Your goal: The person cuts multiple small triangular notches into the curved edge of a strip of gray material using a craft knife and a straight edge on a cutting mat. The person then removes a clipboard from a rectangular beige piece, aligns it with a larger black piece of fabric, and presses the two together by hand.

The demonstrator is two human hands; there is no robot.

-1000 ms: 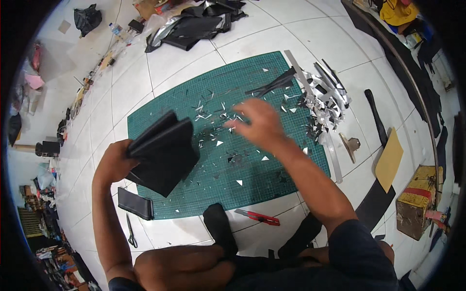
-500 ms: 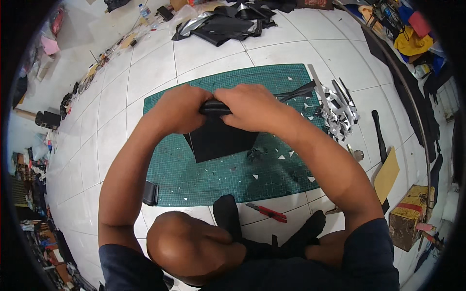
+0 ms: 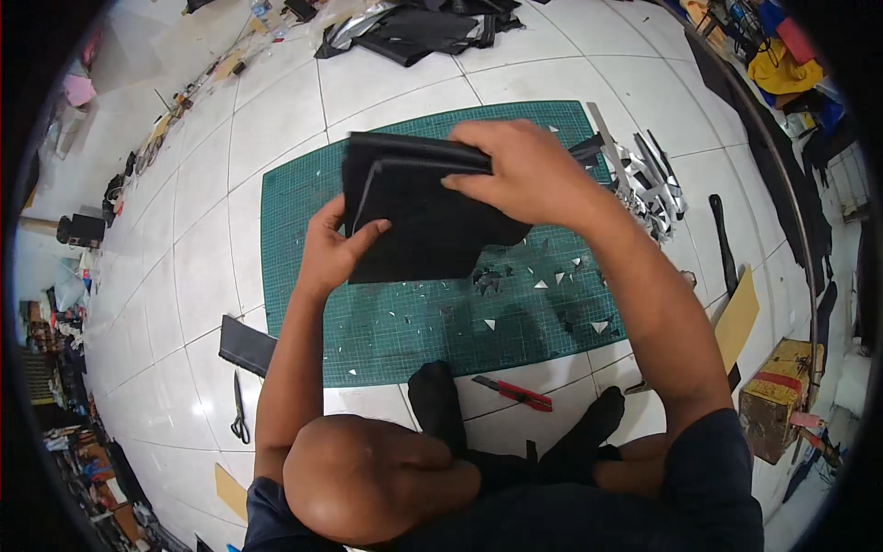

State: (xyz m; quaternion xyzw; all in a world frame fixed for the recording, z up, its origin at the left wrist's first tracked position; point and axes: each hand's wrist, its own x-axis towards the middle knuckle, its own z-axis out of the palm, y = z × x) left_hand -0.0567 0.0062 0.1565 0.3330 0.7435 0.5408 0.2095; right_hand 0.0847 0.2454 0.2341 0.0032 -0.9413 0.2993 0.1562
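Both hands hold a folded black sheet [image 3: 428, 216], which looks like leather or faux leather, above the green cutting mat [image 3: 386, 345]. My left hand [image 3: 333, 250] pinches its lower left edge, thumb on the near face. At the upper right, my right hand [image 3: 524, 175] grips the layered top edge between thumb and fingers. The layers stand slightly apart at the upper left corner. Small white and black offcuts [image 3: 490, 276] lie on the mat below. Between my feet, by the mat's near edge, rests a red utility knife [image 3: 515, 394].
Silver and black scraps [image 3: 648, 189] are heaped at the mat's right, beside a metal ruler [image 3: 600, 124]. Scissors [image 3: 239, 411] and a black piece [image 3: 246, 346] lie left. Black sheeting [image 3: 418, 37] sits at the back. A yellow box [image 3: 782, 400] and black-handled tool [image 3: 722, 244] are right.
My left hand has moved from the top edge down to the sheet's left side. The sheet is tilted up, showing its broad face, and my right hand has shifted right and slightly up.
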